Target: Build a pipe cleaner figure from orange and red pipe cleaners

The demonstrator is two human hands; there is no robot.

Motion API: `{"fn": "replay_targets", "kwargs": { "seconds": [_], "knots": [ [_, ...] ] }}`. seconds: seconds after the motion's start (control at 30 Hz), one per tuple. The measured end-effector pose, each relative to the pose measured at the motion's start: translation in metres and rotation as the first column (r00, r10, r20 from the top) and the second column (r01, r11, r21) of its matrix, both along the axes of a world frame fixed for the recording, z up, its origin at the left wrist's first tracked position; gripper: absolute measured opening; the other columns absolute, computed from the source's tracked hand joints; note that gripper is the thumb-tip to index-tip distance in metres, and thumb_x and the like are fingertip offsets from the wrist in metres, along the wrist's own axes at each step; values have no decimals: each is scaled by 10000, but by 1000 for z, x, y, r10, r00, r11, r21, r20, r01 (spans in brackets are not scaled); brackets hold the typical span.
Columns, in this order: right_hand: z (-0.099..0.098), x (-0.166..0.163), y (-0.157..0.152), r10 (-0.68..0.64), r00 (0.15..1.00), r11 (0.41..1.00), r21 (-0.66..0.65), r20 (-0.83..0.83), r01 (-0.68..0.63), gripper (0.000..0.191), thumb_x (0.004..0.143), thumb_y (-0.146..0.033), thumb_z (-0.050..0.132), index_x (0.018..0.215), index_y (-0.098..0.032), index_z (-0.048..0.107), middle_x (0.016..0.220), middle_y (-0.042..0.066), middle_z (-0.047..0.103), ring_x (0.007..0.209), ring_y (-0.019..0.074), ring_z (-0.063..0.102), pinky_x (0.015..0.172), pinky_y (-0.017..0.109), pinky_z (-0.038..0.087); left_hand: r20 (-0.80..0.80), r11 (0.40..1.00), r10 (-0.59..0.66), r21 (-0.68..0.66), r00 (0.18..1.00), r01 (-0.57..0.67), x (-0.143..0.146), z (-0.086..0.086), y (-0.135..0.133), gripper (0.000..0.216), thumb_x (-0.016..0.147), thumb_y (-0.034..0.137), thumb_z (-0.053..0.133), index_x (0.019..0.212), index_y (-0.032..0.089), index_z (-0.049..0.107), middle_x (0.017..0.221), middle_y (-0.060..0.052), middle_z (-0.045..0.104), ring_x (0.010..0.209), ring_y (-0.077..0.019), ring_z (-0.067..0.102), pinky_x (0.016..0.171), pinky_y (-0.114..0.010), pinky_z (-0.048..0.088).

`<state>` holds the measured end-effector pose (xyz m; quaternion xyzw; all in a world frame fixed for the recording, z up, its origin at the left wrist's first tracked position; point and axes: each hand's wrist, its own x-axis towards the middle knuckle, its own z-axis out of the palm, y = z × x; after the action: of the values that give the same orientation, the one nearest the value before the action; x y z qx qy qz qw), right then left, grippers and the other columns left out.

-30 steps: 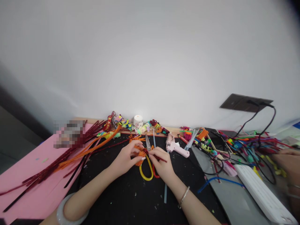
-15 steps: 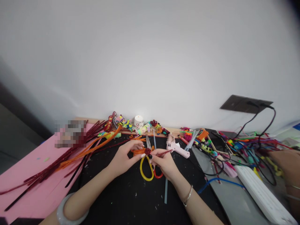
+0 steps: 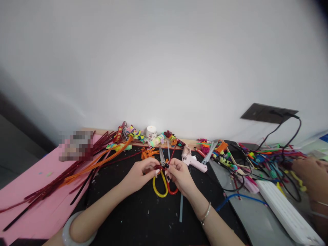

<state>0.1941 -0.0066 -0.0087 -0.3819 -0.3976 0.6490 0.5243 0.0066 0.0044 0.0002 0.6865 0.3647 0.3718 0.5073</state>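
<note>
My left hand [image 3: 140, 173] is closed, its thumb and forefinger pinching a small dark red, glittery pipe cleaner [image 3: 157, 167]. Opposite it, my right hand [image 3: 180, 175] is closed on the same pipe cleaner, and a free length of it sticks up above the fingers. The fingertips partly hide how the piece is bent. Beneath both hands lie scissors with a yellow and a red handle loop [image 3: 160, 186], blades pointing away from me. Just behind my left hand are short orange pipe cleaner pieces [image 3: 149, 153].
A pink glue gun [image 3: 196, 164] lies right of my hands. Long red and orange pipe cleaners [image 3: 74, 171] spread over the pink surface at left. A paper cup [image 3: 151, 132] stands by the wall. At right are cables, a white power strip [image 3: 287, 212] and another person's hand [image 3: 307, 174].
The red pipe cleaner's free end has swung from pointing right to pointing up. Orange beside my left fingers no longer shows there; more orange shows on the table behind. The other person's hand moved slightly.
</note>
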Motion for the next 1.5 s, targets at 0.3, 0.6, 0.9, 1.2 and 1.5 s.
{"fn": "replay_targets", "kwargs": {
  "seconds": [0.3, 0.6, 0.9, 1.2, 1.5],
  "knots": [
    [-3, 1, 0, 9, 1000, 1000, -9, 11, -9, 310, 681, -369, 819, 721, -181, 576, 550, -33, 643, 417, 70, 499, 413, 168, 436, 47, 996, 3, -84, 999, 1, 2, 1, 0, 115, 787, 220, 653, 886, 164, 643, 780, -20, 691, 707, -160, 661, 696, -281, 530],
    [-4, 1, -1, 19, 1000, 1000, -10, 18, -19, 339, 682, -392, 819, 701, -181, 555, 544, -31, 641, 416, 71, 504, 407, 168, 439, 136, 988, 19, -157, 990, 3, 3, 1, 0, 78, 752, 187, 684, 814, 164, 644, 735, -18, 715, 680, -170, 700, 718, -305, 557],
    [-5, 2, -1, 5, 1000, 1000, 19, 2, -5, 348, 700, -401, 801, 677, -198, 519, 540, -37, 632, 404, 79, 484, 400, 186, 431, 155, 974, 17, -228, 988, 19, 3, -1, 0, 103, 743, 207, 728, 772, 161, 640, 701, -12, 722, 681, -166, 703, 726, -304, 560],
    [-7, 4, 0, 38, 987, 995, 80, 155, -51, 351, 746, -425, 759, 668, -189, 512, 551, -28, 634, 410, 71, 471, 416, 184, 380, 255, 954, 157, -288, 954, -80, 4, -3, 3, 201, 670, 217, 794, 822, 150, 682, 772, -20, 737, 709, -160, 705, 727, -296, 583],
    [-3, 5, -1, 38, 988, 995, 81, 149, -50, 356, 752, -442, 754, 678, -196, 507, 551, -34, 634, 413, 72, 470, 439, 190, 360, 220, 968, 85, -248, 972, -29, 1, -2, 2, 144, 710, 231, 776, 764, 156, 665, 731, -20, 735, 683, -171, 709, 734, -319, 574]
  ]
}}
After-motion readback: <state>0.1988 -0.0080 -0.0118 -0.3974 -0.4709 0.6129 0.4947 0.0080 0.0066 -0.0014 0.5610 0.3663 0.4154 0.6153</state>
